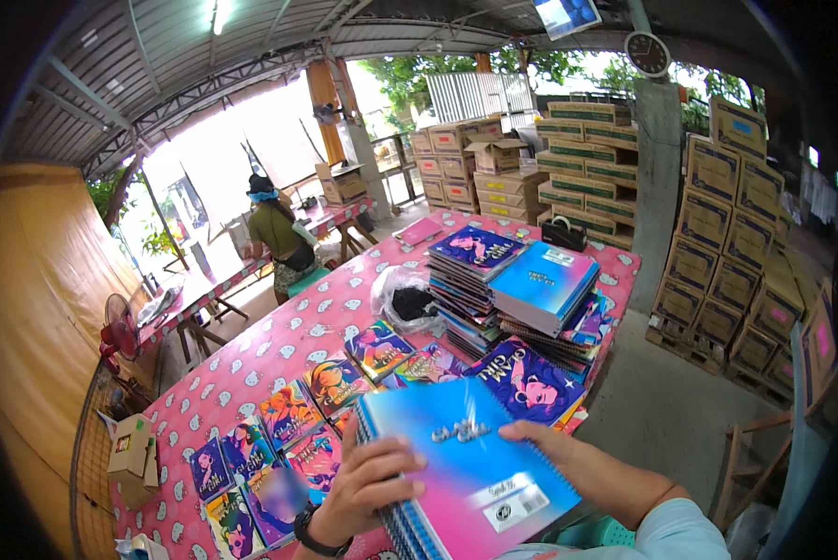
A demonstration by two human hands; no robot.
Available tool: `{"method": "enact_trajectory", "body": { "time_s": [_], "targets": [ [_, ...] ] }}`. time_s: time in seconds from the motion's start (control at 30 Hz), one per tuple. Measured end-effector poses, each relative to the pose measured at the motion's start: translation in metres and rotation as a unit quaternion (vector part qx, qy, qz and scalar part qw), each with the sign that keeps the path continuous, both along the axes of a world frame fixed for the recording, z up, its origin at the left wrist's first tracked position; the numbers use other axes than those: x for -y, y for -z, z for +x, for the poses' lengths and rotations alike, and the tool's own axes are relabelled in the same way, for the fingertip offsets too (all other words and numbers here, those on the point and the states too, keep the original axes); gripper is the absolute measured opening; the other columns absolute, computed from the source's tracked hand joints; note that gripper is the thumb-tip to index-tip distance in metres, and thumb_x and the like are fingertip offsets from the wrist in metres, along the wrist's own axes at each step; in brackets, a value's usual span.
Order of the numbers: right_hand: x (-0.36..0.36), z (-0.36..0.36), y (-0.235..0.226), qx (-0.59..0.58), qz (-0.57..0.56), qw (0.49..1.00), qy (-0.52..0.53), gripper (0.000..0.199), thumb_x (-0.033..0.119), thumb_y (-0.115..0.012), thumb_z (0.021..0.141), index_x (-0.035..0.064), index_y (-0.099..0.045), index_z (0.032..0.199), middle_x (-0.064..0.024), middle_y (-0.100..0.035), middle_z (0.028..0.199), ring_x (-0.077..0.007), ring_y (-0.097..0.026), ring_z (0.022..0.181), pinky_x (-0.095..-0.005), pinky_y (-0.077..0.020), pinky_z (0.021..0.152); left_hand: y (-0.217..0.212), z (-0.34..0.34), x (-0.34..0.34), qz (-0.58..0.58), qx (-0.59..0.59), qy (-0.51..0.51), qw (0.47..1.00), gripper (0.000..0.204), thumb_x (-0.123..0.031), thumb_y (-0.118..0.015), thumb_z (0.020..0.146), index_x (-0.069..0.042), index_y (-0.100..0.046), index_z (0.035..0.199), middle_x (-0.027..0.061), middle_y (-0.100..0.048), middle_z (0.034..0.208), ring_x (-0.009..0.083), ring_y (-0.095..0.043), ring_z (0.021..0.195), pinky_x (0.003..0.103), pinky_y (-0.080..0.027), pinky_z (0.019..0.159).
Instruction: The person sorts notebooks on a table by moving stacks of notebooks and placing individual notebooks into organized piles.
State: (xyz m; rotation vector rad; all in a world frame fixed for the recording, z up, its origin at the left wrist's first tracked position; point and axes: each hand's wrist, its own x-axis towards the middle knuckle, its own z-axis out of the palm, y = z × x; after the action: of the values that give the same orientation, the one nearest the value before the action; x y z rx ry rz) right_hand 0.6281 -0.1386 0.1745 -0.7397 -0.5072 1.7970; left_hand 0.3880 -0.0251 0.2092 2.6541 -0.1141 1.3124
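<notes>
Between my hands is a thick stack of spiral notebooks (484, 457), its shiny top cover fading from blue to pink, with a white label near the lower edge. My left hand (372, 478) is closed round the spiral-bound left side. My right hand (564, 453) grips the right side, thumb on the top cover. Just beyond lies a dark purple notebook (529, 383) with a drawn figure. Several colourful notebooks (293, 415) are laid out in rows at the left. Farther back are a tall pile of notebooks (475, 250) and a pile topped by blue notebooks (545, 280).
A pink patterned cloth covers the table (242, 373). On it are a clear plastic bag (405, 297) with something dark inside, a black tape dispenser (565, 231) and a small cardboard box (132, 457). Stacked cartons (718, 238) stand at the right. Another person (281, 233) works at a far table.
</notes>
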Motion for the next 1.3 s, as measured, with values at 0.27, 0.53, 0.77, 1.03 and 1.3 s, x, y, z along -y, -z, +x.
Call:
{"method": "enact_trajectory", "body": {
  "time_s": [0.27, 0.53, 0.77, 1.03, 1.3],
  "targets": [
    [-0.164, 0.094, -0.059, 0.125, 0.216, 0.932, 0.263, 0.054, 0.032, -0.065, 0.076, 0.0001, -0.047, 0.117, -0.0146, -0.058, 0.103, -0.0255, -0.059, 0.091, -0.0387, -0.0497, 0.081, 0.06, -0.023, -0.013, -0.198, 0.147, -0.378, 0.892, 0.114, -0.025, -0.083, 0.058, -0.007, -0.006, 0.141, 0.0148, -0.009, 0.144, 0.0337, -0.014, 0.133, 0.048, -0.02, 0.106],
    [-0.375, 0.239, -0.007, 0.335, 0.064, 0.781, 0.522, 0.068, 0.037, -0.071, 0.068, -0.0097, -0.051, 0.113, -0.0235, -0.057, 0.109, -0.0305, -0.056, 0.1, -0.0373, -0.0454, 0.085, 0.118, -0.067, 0.029, -0.412, 0.206, -0.416, 0.784, 0.11, -0.026, -0.081, 0.056, -0.015, -0.012, 0.141, 0.0079, -0.012, 0.143, 0.0312, -0.021, 0.13, 0.052, -0.023, 0.103],
    [-0.388, 0.3, -0.046, 0.466, -0.027, 0.703, 0.537, 0.077, 0.052, -0.066, 0.069, -0.0075, -0.053, 0.115, -0.0222, -0.05, 0.124, -0.0342, -0.051, 0.111, -0.0372, -0.0414, 0.091, 0.108, -0.095, 0.037, -0.443, 0.267, -0.386, 0.764, 0.103, -0.027, -0.079, 0.059, -0.013, -0.016, 0.14, 0.0085, -0.022, 0.14, 0.0291, -0.029, 0.126, 0.046, -0.027, 0.1],
    [-0.336, 0.173, -0.075, 0.701, 0.119, 0.429, 0.558, 0.073, 0.051, -0.056, 0.08, -0.0046, -0.042, 0.126, -0.0266, -0.044, 0.127, -0.0369, -0.042, 0.12, -0.0412, -0.0337, 0.099, 0.012, -0.132, 0.065, -0.255, 0.222, -0.122, 0.933, 0.044, -0.022, -0.07, 0.068, -0.007, -0.052, 0.105, 0.0089, -0.055, 0.104, 0.0225, -0.053, 0.088, 0.035, -0.044, 0.073],
    [-0.275, -0.062, 0.077, 0.719, 0.251, 0.616, 0.203, 0.03, 0.021, -0.062, 0.076, 0.0019, -0.062, 0.099, -0.0174, -0.064, 0.092, -0.0275, -0.063, 0.085, -0.035, -0.048, 0.077, -0.042, -0.135, 0.065, -0.121, 0.169, 0.154, 0.966, 0.02, -0.012, -0.055, 0.068, -0.006, -0.04, 0.056, 0.0128, -0.059, 0.068, 0.0127, -0.044, 0.046, 0.025, -0.029, 0.036]
  ]
}}
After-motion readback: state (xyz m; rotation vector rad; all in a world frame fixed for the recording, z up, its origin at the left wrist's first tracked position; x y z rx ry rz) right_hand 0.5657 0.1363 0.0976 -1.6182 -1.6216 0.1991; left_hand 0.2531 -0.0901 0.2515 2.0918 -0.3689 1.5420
